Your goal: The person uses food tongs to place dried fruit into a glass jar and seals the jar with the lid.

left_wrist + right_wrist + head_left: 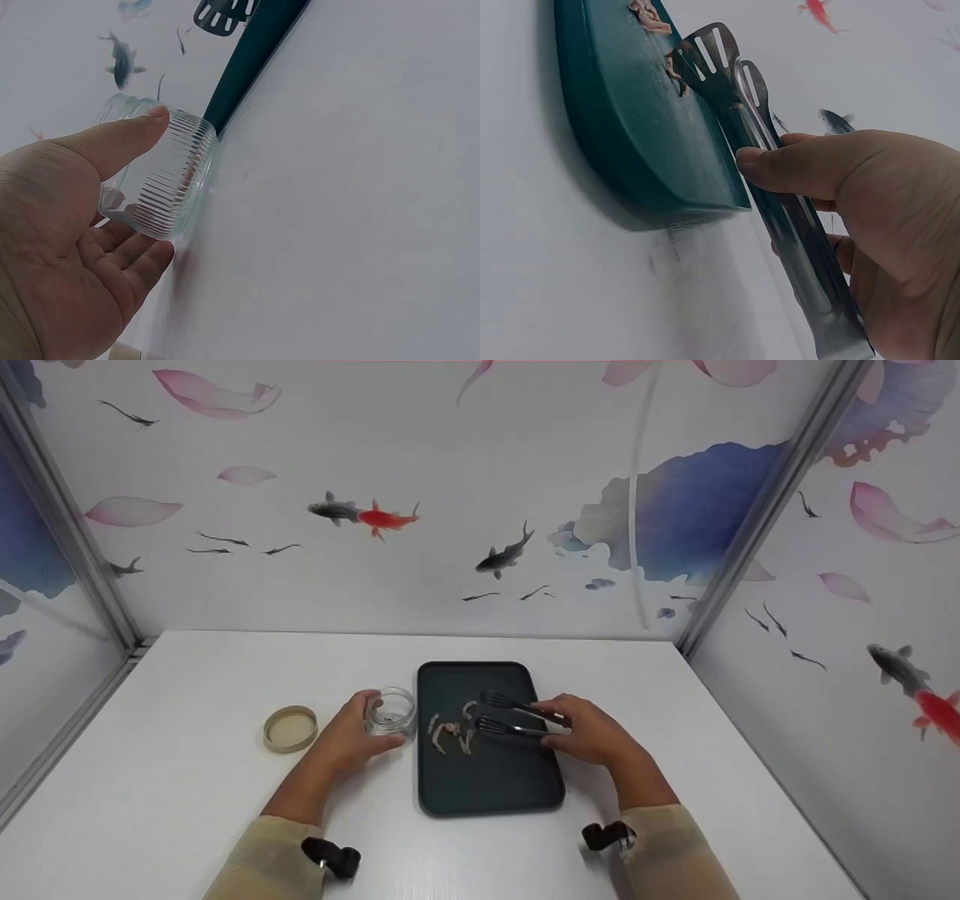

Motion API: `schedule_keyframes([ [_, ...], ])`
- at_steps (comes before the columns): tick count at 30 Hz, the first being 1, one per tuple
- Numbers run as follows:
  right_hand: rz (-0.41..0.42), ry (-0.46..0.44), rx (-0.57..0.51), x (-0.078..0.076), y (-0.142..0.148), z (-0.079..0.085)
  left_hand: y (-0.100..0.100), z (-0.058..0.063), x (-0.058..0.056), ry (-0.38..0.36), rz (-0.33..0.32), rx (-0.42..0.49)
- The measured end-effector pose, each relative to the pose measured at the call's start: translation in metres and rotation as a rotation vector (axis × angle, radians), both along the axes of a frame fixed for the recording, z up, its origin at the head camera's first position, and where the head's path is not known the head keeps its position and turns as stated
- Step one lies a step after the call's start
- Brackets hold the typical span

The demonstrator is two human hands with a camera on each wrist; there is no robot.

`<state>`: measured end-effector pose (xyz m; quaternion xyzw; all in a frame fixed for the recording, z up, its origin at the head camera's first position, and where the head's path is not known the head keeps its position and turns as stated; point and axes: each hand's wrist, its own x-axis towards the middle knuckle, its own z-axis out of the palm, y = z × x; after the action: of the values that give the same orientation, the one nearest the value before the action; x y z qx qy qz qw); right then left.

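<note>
My left hand grips a clear glass jar with ribbed sides, thumb on one side and fingers on the other. It stands at the left edge of a dark green tray. My right hand holds metal tongs with slotted ends, thumb on one arm and fingers on the other. The tongs' two arms are spread apart over the tray's right part. Several thin, curled, brownish dried pieces lie on the tray, just left of the tong tips.
A round tan lid lies on the white table to the left of my left hand. Printed wall panels with fish and petals enclose the table at the back and sides, joined by metal posts.
</note>
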<state>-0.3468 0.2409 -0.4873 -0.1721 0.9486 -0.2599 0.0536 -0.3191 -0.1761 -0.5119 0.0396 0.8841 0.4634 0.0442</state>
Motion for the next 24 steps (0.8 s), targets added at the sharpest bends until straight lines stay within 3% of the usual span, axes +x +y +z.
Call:
schedule_keyframes([
  [24,-0.022,-0.070,0.038,-0.0015,-0.0035,-0.0048,-0.0006,-0.0016,-0.0024,-0.042,0.016,-0.027],
])
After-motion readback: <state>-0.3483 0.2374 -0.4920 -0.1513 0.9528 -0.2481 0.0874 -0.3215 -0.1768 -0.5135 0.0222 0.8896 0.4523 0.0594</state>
